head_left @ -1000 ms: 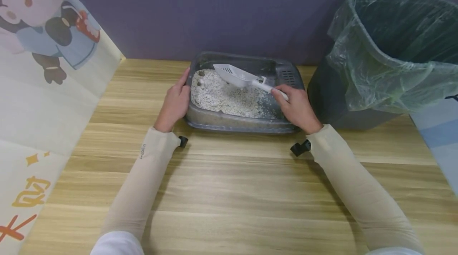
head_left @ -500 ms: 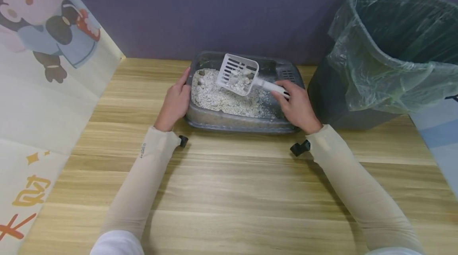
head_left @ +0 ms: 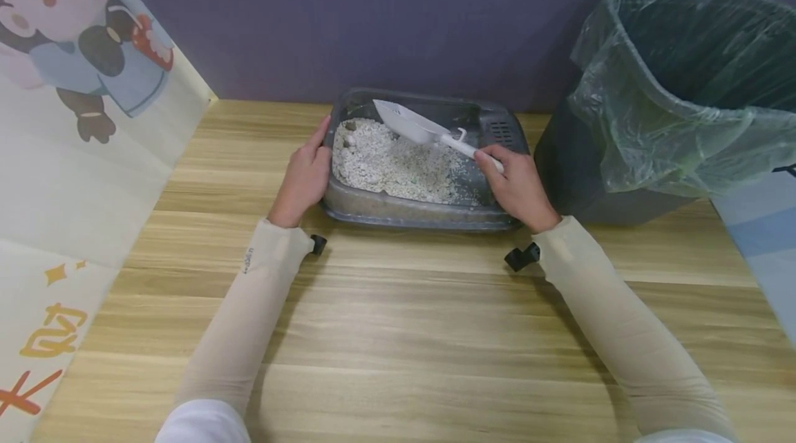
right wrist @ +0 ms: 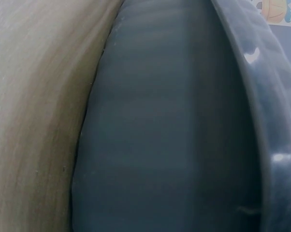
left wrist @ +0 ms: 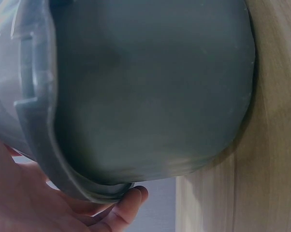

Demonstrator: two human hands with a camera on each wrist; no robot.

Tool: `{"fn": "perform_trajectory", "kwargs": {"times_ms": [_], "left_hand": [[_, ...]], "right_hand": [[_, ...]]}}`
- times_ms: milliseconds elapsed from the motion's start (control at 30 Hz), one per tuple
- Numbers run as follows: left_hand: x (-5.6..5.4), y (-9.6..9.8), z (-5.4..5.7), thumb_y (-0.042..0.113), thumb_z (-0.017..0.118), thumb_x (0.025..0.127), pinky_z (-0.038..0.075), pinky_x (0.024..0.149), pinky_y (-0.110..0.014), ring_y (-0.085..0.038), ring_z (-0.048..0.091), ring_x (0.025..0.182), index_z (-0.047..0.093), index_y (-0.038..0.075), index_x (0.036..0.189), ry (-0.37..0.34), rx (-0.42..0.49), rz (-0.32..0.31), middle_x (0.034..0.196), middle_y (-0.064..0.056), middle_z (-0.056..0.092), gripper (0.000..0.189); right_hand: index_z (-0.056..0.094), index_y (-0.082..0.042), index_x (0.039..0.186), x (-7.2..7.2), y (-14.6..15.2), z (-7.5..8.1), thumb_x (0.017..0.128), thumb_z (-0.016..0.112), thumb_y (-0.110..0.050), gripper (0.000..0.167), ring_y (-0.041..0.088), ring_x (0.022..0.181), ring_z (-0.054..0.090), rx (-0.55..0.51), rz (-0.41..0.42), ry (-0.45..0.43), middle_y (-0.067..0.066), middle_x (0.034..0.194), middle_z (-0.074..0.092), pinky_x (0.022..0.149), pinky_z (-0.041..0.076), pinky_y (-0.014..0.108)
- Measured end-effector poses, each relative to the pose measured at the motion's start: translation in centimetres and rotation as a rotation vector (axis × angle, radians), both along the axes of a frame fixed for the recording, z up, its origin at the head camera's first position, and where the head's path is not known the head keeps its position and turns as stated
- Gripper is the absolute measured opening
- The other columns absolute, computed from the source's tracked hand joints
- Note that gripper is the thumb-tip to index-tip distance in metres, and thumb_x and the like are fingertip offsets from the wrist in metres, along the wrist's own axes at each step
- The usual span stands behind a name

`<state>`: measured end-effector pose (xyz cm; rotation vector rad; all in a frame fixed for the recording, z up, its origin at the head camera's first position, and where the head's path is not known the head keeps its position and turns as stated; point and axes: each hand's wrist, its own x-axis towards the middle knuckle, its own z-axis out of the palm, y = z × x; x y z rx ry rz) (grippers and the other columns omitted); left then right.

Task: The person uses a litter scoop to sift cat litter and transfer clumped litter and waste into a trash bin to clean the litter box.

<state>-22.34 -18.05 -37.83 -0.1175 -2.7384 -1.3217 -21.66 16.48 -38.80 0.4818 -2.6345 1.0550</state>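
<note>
A grey litter box [head_left: 423, 216] sits on the table, with pale grainy cat litter [head_left: 398, 170] heaped toward its left and middle. My left hand [head_left: 305, 173] grips its left rim; in the left wrist view the fingers [left wrist: 128, 208] curl round the rim of the box [left wrist: 155, 96]. In my right hand [head_left: 517, 184] is the handle of a white slotted litter scoop [head_left: 410, 125], held above the litter and tipped so its underside faces me. The scoop's bowl is hidden from this side. Only the box wall [right wrist: 145, 121] and rim show in the right wrist view.
A tall dark bin [head_left: 584, 173] lined with a clear greenish plastic bag [head_left: 678, 146] stands close to the right of the box. Behind the box rises a purple wall [head_left: 373, 21]. A cartoon-printed panel [head_left: 81, 187] borders the wooden table [head_left: 404, 332] on the left.
The scoop turned level, showing litter and clumps in its slotted bowl, then tilted back onto its side. My left hand and the litter box stayed in place.
</note>
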Motion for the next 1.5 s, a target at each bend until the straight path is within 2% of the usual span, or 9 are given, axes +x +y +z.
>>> {"fn": "perform_trajectory", "kwargs": {"times_ms": [267,600,733,800,867,967,1033,1400,1500], "left_hand": [[0.1,0.1,0.2,0.03,0.028,0.1,0.024,0.109,-0.035,-0.015,0.028,0.134,0.019,0.043,0.146,0.0,0.01,-0.007,0.151,0.005,0.026,0.049],[0.2,0.3,0.3,0.03,0.027,0.1,0.024,0.109,-0.035,-0.018,0.03,0.134,0.02,0.041,0.147,0.025,-0.004,-0.008,0.15,0.003,0.028,0.049],[0.4,0.3,0.3,0.031,0.026,0.1,0.035,0.101,-0.038,-0.027,0.053,0.108,0.019,0.042,0.147,0.012,0.012,-0.004,0.151,0.007,0.025,0.049],[0.5,0.3,0.3,0.031,0.026,0.1,0.038,0.096,-0.039,-0.029,0.053,0.092,0.019,0.042,0.147,0.013,0.02,-0.002,0.151,0.007,0.025,0.049],[0.5,0.3,0.2,0.031,0.027,0.1,0.038,0.097,-0.039,-0.028,0.054,0.094,0.019,0.043,0.146,0.015,0.025,0.003,0.151,0.008,0.024,0.048],[0.4,0.3,0.2,0.032,0.027,0.1,0.029,0.106,-0.035,-0.019,0.043,0.125,0.02,0.043,0.146,0.019,0.019,0.013,0.151,0.009,0.025,0.048],[0.5,0.3,0.3,0.032,0.027,0.1,0.024,0.109,-0.035,-0.017,0.031,0.133,0.02,0.043,0.146,0.018,0.014,0.017,0.151,0.01,0.025,0.048],[0.4,0.1,-0.2,0.03,0.027,0.1,0.022,0.11,-0.037,-0.019,0.029,0.135,0.022,0.039,0.148,0.019,0.02,0.015,0.151,0.006,0.026,0.049],[0.5,0.0,-0.4,0.03,0.026,0.1,0.032,0.104,-0.038,-0.024,0.047,0.12,0.02,0.042,0.147,0.004,0.026,0.019,0.15,0.001,0.032,0.049]], "right_hand": [[0.06,-0.006,0.121,0.1,0.1,0.0,0.095,0.054,-0.036,0.04,0.019,0.053,0.043,0.003,0.024,0.044,0.005,0.078,0.055,0.049,0.035,0.034],[0.058,-0.008,0.122,0.4,0.3,0.2,0.095,0.055,-0.031,0.035,0.019,0.055,0.042,-0.012,0.047,0.078,0.005,0.083,0.054,0.049,0.034,0.034],[0.058,-0.007,0.122,0.4,0.2,0.3,0.095,0.055,-0.032,0.037,0.019,0.053,0.043,-0.016,0.034,0.049,0.005,0.08,0.055,0.047,0.034,0.033],[0.058,-0.007,0.122,0.4,0.3,0.5,0.095,0.056,-0.033,0.038,0.019,0.054,0.044,-0.021,0.021,0.035,0.005,0.08,0.057,0.047,0.035,0.032],[0.058,-0.007,0.123,0.5,0.3,1.1,0.095,0.055,-0.034,0.039,0.018,0.054,0.045,-0.025,0.011,0.024,0.004,0.08,0.058,0.047,0.035,0.03],[0.058,-0.007,0.123,0.8,0.4,2.6,0.095,0.054,-0.035,0.04,0.018,0.052,0.044,-0.014,-0.001,0.033,0.005,0.078,0.058,0.046,0.034,0.029],[0.059,-0.006,0.122,1.2,0.5,4.1,0.095,0.054,-0.035,0.04,0.019,0.051,0.043,0.001,-0.011,0.063,0.006,0.076,0.057,0.046,0.033,0.029],[0.063,-0.001,0.119,3.9,2.1,13.5,0.095,0.055,-0.033,0.041,0.019,0.054,0.041,0.145,-0.163,0.233,0.013,0.078,0.06,0.05,0.029,0.025],[0.065,0.0,0.117,4.8,3.2,15.6,0.095,0.054,-0.034,0.042,0.013,0.051,0.037,0.155,-0.212,0.293,0.012,0.075,0.058,0.048,0.027,0.021]]}}
